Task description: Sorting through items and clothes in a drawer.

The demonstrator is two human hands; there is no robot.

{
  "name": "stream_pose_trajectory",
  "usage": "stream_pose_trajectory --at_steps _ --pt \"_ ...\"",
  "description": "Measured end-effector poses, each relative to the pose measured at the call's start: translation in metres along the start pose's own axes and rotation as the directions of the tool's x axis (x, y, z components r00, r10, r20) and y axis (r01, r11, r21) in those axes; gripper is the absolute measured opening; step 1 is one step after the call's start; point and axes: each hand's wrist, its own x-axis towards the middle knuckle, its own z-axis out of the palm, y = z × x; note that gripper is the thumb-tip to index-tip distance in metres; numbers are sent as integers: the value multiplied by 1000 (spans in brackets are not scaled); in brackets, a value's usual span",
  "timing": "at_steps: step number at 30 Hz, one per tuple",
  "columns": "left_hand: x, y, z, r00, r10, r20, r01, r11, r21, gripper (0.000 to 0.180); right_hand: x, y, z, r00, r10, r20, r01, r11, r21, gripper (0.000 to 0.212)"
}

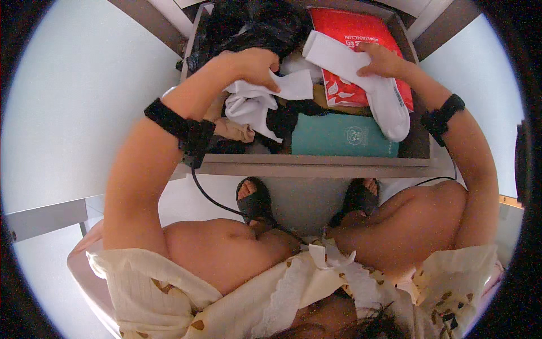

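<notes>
A long white sock (389,107) hangs from my right hand (381,61), gripped about midway along its leg. Its cuff points up and left, and its toe lies over the red bag and the corner of a teal flat item. Another white sock (296,86) is pinched at its cuff between the thumb and fingers of my left hand (254,65). Below that hand sits crumpled white fabric (245,110); whether it is part of the same sock I cannot tell. Both hands are over an open drawer (316,169).
Inside the drawer, black material (248,28) fills the back left and a red printed bag (355,25) the back right. The teal flat item (322,135) lies near the front, with beige cloth (231,130) at left. My sandalled feet (255,198) are below the drawer, between pale side panels.
</notes>
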Motion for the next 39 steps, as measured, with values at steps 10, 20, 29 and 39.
stream_pose_trajectory --at_steps 10,20,29,39 --pt "-16 0 32 975 -204 -93 210 975 71 65 4 -63 12 816 -298 -496 292 952 -91 34" --pt "-2 6 35 985 -171 17 159 943 292 26 -2 -95 19 877 -366 -311 435 880 189 32" --pt "-9 4 -36 960 89 -264 -279 331 -901 31 -13 -93 -9 857 -78 -509 462 552 694 68" --pt "-44 14 -41 955 69 -289 -297 252 -921 31 -41 -124 -45 974 -4 -227 215 -298 930 28"
